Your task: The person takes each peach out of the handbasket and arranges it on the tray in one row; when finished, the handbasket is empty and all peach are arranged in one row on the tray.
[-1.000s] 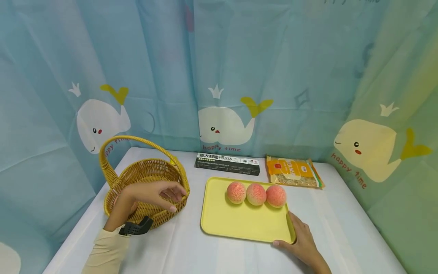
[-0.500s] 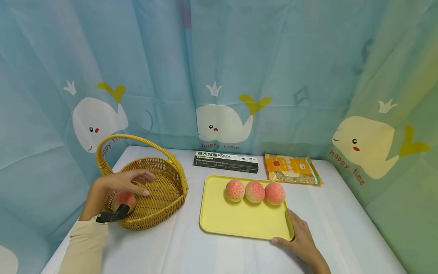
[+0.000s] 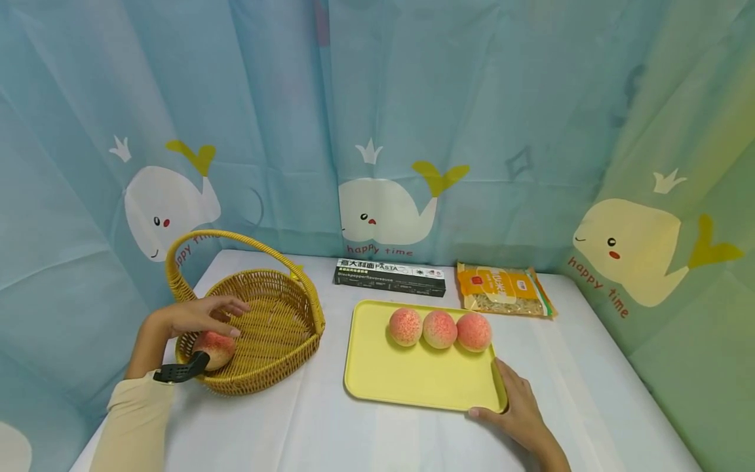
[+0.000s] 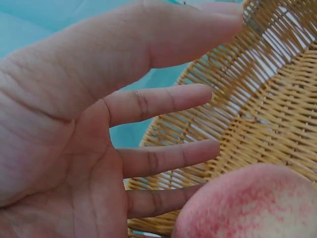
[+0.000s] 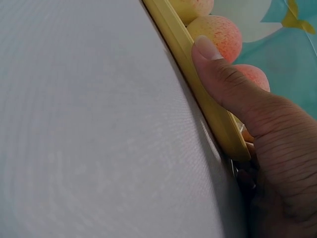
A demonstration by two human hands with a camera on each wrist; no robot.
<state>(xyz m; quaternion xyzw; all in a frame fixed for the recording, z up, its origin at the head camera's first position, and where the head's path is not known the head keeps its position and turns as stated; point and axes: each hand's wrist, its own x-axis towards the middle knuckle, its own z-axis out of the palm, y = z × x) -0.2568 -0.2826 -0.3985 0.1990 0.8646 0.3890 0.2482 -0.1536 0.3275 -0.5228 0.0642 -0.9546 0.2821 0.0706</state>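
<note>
My left hand [image 3: 198, 316] is over the left side of a wicker basket [image 3: 277, 364], just above a pink peach [image 3: 217, 353] lying inside. In the left wrist view the thumb and fingers are extended and apart, with the peach [image 4: 252, 206] hiding the tip of the lowest finger; whether they touch I cannot tell. My right hand [image 3: 519, 410] grips the near right corner of a yellow tray [image 3: 413, 380], thumb along the front rim. On that tray three peaches stand in a row: a left one [image 3: 406, 327], a middle one [image 3: 440, 329] and a right one [image 3: 474, 332].
Behind the tray lie a black and white pasta box [image 3: 389, 278] and an orange bag of dry food [image 3: 504, 290]. The basket's tall handle [image 3: 248, 241] arches over its opening. A blue curtain [image 3: 377, 98] with printed whales closes off the back and sides of the white table [image 3: 330, 432].
My left hand has moved left across the basket, then down toward the peach, which now shows below it. The right hand stays at the tray corner, and the view has shifted slightly.
</note>
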